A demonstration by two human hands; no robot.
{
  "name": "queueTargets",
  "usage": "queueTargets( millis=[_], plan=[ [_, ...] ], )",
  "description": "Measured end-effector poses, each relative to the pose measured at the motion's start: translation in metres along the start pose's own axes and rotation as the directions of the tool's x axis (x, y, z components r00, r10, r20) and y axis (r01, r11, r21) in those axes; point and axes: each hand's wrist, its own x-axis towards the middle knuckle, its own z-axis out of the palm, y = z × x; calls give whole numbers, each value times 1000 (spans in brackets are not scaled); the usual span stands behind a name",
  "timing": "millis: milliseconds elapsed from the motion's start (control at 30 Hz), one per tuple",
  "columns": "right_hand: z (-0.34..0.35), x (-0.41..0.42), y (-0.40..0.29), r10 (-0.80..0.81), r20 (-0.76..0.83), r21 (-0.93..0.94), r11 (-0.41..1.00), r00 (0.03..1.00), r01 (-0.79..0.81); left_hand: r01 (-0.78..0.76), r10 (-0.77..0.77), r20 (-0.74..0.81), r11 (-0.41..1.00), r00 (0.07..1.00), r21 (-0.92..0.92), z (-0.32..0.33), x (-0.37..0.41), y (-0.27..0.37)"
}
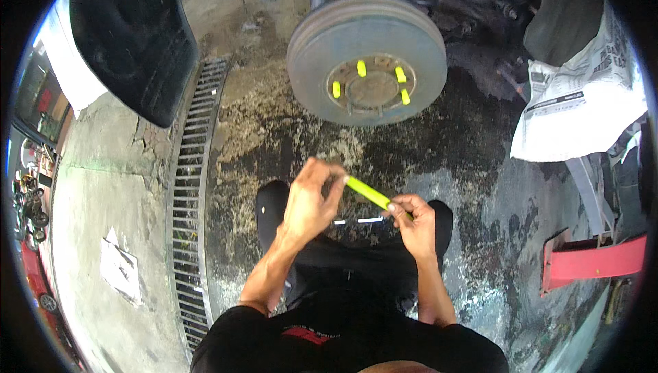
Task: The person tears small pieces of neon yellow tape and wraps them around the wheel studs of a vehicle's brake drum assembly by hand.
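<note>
A straight neon-yellow tube (368, 192) slants between my hands, above the floor and in front of my knees. The thumb and fingertips of my left hand (310, 195) pinch its upper end. Farther down, my right hand (417, 225) grips the tube near its lower end, part of which the fingers hide. Beyond my hands is a car's brake disc (313, 77), mounted on its hub. Several wheel studs protrude from the hub face (372, 90), covered by short neon-yellow sleeves (362, 68) of similar colour to the tube.
A metal drain grate (191, 182) runs along the left, below a dark body panel (139, 38). To the right, printed paper (570, 110) drapes over the bodywork, above a red metal stand part (599, 260). Small white strips (370, 220) show between my knees. Paper (121, 270) lies at left.
</note>
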Motion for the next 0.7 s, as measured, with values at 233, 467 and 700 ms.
queueTargets(
  millis=[233,467,700],
  plan=[
    [4,-30,24,34,-112,368,930,993,10,25,-22,35,996,999,-83,0,-3,8],
    [-21,-70,58,233,-439,338,938,868,-81,132,-135,-257,991,957,-29,-42,9,-6],
    [10,-140,68,320,661,-577,796,679,186,68,-122,-183,959,975,-275,-25,42,-1]
  ],
)
